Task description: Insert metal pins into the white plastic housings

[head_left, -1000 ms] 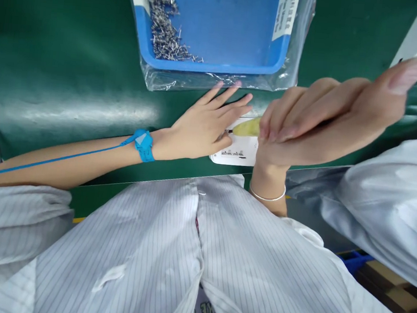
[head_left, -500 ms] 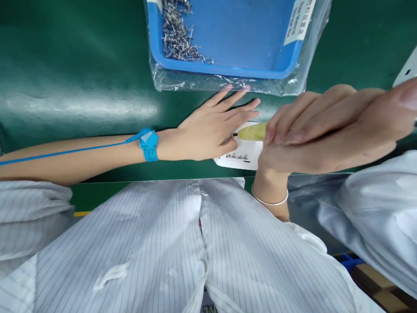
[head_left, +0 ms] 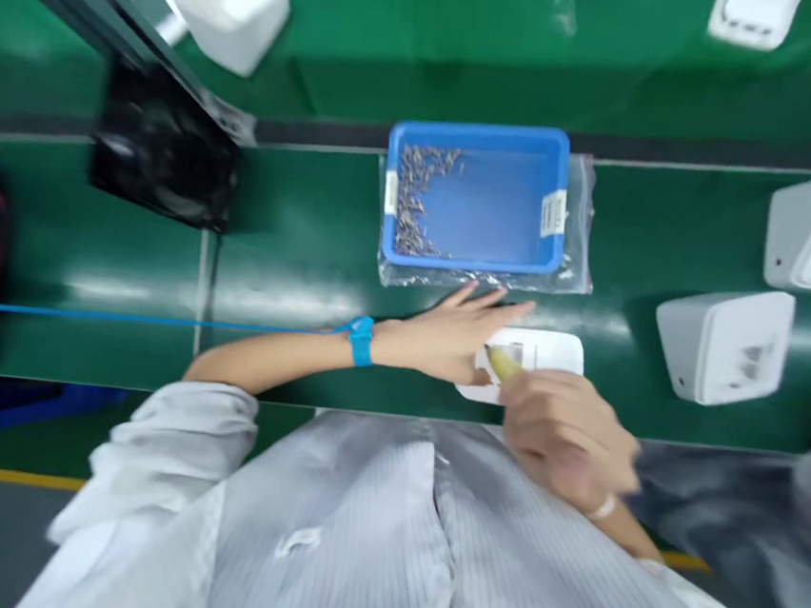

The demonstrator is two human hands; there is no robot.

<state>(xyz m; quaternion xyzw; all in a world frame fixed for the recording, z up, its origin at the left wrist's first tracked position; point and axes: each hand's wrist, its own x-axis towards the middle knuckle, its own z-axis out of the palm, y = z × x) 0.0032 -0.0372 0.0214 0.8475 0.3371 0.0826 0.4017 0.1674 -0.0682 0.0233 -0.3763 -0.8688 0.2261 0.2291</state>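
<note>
Fingers (L) overlap white pc nr blue bin.

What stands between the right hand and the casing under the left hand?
Only the yellow tool in the right hand; beside its tip, the left hand partly covers the casing. Nothing else visible does.

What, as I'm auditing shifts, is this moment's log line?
left hand: on white casing | right hand: holding yellow tool over casing | blue tray: small metal parts inside

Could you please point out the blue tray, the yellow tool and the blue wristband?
Blue tray (head_left: 496,215), head view: its bare floor.
Yellow tool (head_left: 503,363), head view: its uncovered part.
Blue wristband (head_left: 361,342), head view: the band's middle.
</note>
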